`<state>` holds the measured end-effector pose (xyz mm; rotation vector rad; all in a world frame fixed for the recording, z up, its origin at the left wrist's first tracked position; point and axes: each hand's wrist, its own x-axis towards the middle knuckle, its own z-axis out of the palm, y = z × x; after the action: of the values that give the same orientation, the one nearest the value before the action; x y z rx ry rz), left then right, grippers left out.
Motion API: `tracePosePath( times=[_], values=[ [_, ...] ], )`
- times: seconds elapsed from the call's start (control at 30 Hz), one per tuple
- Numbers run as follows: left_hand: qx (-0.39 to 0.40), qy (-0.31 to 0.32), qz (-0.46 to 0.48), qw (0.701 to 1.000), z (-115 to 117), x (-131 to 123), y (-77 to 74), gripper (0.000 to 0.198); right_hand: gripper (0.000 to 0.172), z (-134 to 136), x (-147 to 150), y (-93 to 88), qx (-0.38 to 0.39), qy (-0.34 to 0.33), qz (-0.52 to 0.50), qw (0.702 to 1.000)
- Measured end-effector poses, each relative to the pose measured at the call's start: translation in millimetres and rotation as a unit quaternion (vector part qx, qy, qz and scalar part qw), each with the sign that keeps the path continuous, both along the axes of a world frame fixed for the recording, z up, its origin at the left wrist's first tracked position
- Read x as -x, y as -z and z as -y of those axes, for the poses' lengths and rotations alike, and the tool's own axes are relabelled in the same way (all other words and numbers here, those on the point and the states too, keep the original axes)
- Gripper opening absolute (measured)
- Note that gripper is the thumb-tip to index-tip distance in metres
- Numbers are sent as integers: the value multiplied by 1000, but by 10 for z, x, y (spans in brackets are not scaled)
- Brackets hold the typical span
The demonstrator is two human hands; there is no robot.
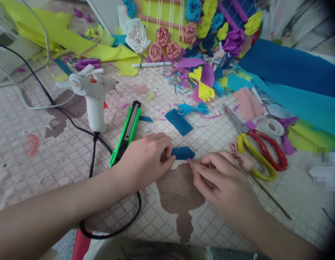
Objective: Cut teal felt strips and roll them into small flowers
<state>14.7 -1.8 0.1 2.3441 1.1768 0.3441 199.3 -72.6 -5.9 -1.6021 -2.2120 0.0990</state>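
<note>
My left hand point(147, 159) pinches the left end of a small folded piece of blue paper point(183, 153) lying on the patterned cloth point(34, 144). My right hand point(224, 177) lies just right of it, fingers together, with the fingertips touching the paper's lower right edge. A green utility knife point(126, 131) lies just left of my left hand. Red and yellow scissors point(254, 148) lie just beyond my right hand.
A white glue gun point(93, 94) stands at the left, its black cord point(94, 159) looping under my left arm. A blue paper square point(178, 121) and a blue bow point(193, 108) lie ahead. Paper flowers point(167, 41), coloured sheets and scraps crowd the back and right.
</note>
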Motion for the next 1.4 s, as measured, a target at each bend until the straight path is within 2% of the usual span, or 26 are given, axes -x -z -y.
tracePosePath(
  times=[0.5,0.7,0.8,0.93,1.0,1.1,1.23,1.33,1.4],
  values=[
    [20,11,11,1000,-21,29,-17,14,15,-34,-63,-11,16,-11,-40,999],
    [22,-10,1,1000,-29,28,-2,8,15,-119,-53,-53,-24,-9,-113,993],
    [13,-17,-10,1000,-39,42,16,20,21,-198,-65,-37,-21,-10,-151,988],
    [22,7,-11,1000,-28,51,22,20,25,-321,-57,-2,17,-43,-169,985],
    [18,-1,-15,1000,-13,47,24,28,24,-392,-12,-17,55,-65,-150,985],
    [8,-25,-20,999,12,41,39,41,17,-509,108,-78,129,-89,-106,982],
    [-15,-13,-9,1000,47,56,61,38,5,-641,265,-147,197,-77,-41,977],
    [-18,1,1,1000,63,72,54,36,9,-685,282,-175,228,-79,-55,969],
    [-12,2,44,999,63,78,39,40,8,-691,241,-198,248,-80,-97,960]
  ],
)
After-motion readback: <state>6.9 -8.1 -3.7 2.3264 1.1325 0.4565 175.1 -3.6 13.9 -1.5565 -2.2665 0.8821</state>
